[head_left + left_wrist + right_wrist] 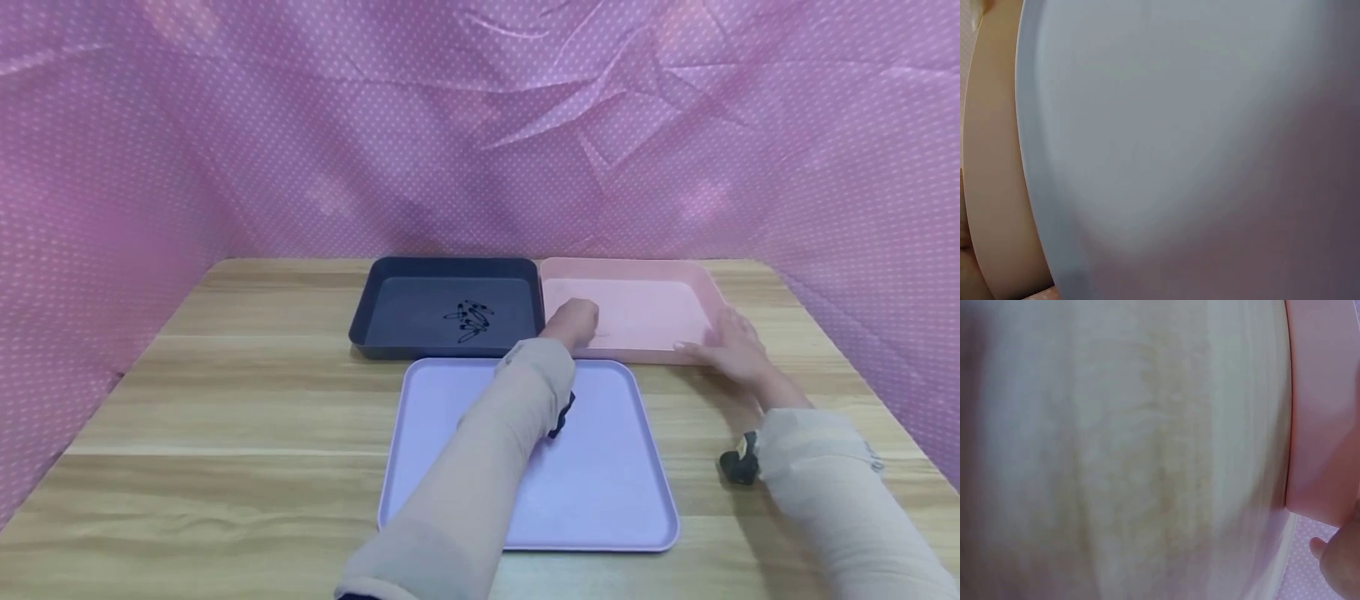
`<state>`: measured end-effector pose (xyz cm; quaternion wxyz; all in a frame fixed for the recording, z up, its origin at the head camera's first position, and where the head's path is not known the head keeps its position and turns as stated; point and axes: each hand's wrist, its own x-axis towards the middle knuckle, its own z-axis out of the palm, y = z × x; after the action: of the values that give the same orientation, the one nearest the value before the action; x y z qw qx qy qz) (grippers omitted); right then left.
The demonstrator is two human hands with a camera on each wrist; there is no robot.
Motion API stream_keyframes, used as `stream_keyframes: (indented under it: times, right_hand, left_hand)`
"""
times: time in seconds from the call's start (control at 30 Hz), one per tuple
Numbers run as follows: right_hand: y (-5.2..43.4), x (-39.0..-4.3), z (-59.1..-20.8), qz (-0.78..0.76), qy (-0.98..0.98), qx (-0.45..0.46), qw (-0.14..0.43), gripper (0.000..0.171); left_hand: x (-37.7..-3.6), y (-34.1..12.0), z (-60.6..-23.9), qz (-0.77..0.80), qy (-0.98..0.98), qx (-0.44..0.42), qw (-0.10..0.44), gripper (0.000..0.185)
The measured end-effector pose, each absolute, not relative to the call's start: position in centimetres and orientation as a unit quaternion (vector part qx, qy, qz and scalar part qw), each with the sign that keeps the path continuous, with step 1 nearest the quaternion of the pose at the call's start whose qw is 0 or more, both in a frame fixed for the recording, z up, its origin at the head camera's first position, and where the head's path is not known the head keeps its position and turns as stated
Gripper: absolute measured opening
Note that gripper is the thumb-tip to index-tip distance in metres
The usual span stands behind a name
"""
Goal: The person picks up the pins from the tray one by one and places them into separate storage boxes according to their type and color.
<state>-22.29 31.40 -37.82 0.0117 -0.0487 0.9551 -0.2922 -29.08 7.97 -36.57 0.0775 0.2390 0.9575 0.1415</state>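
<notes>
My left hand (573, 323) reaches over the near left corner of a shallow pink tray (630, 304), fingers curled down inside it. Its fingertips are hidden behind the hand, and I cannot tell whether they pinch anything. At the same tray's near right corner rests my right hand (731, 346), its thumb extended along the near wall and its fingers by the right wall. A dark grey tray (408, 296) adjoins the pink one on the left. Several small black safety pins (472, 319) lie in a loose cluster inside it.
A flat lavender tray (592, 483) lies in front of both trays, with my left forearm crossing above it. All three stand on a wood-grain table (247, 400). Pink dotted cloth (480, 125) hangs behind and along the sides.
</notes>
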Motion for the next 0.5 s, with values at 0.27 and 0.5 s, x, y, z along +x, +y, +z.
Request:
stream_keyframes:
  times: [0.27,0.5]
  right_hand:
    - [31.3,-22.1,-38.1,-0.282,0.958,-0.043,0.014,0.101]
    - [31.3,-22.1,-38.0,-0.307,0.951,-0.046,-0.001,0.101]
  left_hand:
    - [-28.6,7.3,-36.1,0.152,0.954,0.251,0.066,0.013]
    - [-27.9,6.3,-34.8,0.187,0.939,0.285,0.049,0.012]
